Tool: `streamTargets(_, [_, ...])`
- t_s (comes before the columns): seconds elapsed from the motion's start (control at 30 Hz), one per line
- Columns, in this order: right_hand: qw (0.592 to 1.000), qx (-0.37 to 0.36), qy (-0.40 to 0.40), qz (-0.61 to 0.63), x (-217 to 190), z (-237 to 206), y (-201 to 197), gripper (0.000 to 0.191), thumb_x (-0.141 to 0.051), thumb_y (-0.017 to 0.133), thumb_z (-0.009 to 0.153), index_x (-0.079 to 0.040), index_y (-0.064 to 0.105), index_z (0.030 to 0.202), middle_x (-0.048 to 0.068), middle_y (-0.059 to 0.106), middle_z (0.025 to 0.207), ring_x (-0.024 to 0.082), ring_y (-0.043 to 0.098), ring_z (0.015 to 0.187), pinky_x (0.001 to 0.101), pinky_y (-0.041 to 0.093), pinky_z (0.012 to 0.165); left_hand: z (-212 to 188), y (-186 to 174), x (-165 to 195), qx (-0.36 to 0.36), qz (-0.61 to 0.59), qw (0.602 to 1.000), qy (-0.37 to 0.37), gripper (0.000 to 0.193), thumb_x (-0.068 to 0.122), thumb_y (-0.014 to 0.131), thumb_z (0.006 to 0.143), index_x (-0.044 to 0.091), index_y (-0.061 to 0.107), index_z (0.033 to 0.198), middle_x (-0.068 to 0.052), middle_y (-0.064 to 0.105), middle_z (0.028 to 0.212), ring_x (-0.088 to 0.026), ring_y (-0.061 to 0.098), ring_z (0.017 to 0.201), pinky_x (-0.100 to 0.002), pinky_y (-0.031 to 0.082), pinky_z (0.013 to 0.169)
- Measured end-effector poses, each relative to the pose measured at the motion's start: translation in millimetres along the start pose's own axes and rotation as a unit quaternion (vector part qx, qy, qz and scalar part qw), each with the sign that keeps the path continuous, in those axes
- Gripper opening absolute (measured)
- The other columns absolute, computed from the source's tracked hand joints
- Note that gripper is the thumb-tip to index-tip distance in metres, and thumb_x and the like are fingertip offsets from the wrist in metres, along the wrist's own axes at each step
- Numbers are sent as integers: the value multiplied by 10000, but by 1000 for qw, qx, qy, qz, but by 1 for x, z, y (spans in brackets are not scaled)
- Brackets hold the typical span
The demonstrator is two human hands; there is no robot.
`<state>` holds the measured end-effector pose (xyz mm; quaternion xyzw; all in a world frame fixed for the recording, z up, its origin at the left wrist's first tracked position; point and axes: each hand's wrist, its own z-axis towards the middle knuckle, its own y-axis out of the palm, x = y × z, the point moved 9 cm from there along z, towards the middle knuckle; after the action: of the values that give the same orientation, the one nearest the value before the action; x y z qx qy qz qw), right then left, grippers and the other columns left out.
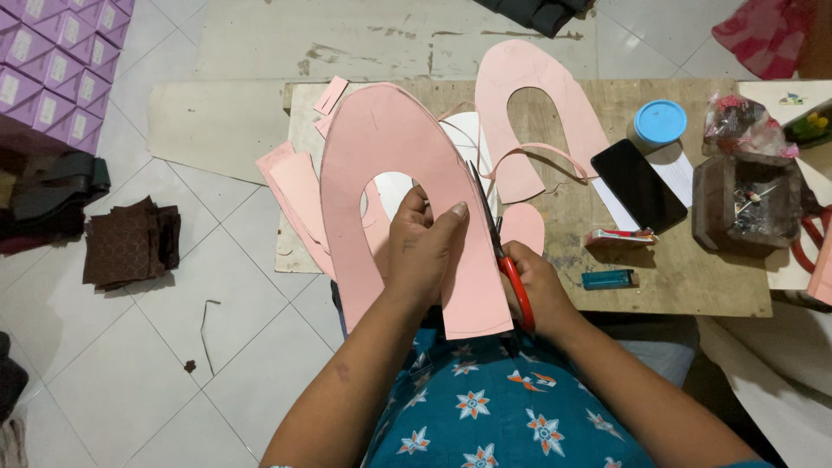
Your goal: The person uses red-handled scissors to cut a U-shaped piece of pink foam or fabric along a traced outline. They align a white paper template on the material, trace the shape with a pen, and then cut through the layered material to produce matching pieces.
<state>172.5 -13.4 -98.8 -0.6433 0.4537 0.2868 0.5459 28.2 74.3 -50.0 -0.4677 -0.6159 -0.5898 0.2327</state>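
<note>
The left hand (425,247) pinches a large pink horseshoe-shaped sheet (390,165) at its inner arch, thumb on top and fingers (414,206) curled through the opening, holding it up over the near edge of the wooden tabletop (676,277). The right hand (529,282) is closed through the red handles of a pair of scissors (498,243), whose blades point toward 12 o'clock and lie along the sheet's right outer edge. A thin pink strip (542,152) curls away at about 1 o'clock from the blades.

The step in hand looks like trimming the outline along the right leg, with the cut partway up. Going on would call for small bites that follow the marked line, with the left hand turning the sheet as the curve bends toward the top.

A second pink cut-out (537,95) lies flat at 1 o'clock; a black phone (637,184), blue lighter (608,279) and blue-lidded tub (659,123) sit at 3 o'clock.
</note>
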Motion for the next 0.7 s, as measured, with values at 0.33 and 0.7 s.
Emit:
streamTargets(0.33, [997, -38, -41, 51, -11, 0, 5, 347, -181, 682, 876, -55, 560, 1175, 84, 679, 985, 163, 653, 916, 311, 536, 827, 0, 7, 0, -33, -93, 995, 20, 324, -33, 604, 970, -49, 511, 1279, -148, 668, 1132, -155, 652, 1003, -304, 541, 918])
streamTargets(0.7, [998, -37, -32, 38, -14, -2, 3, 244, -227, 661, 929, -51, 610, 1090, 83, 681, 926, 178, 661, 866, 321, 549, 816, -1, 4, -4, -18, -86, 996, 3, 343, -26, 599, 960, -55, 495, 1285, -183, 668, 1116, -172, 670, 982, -313, 554, 918])
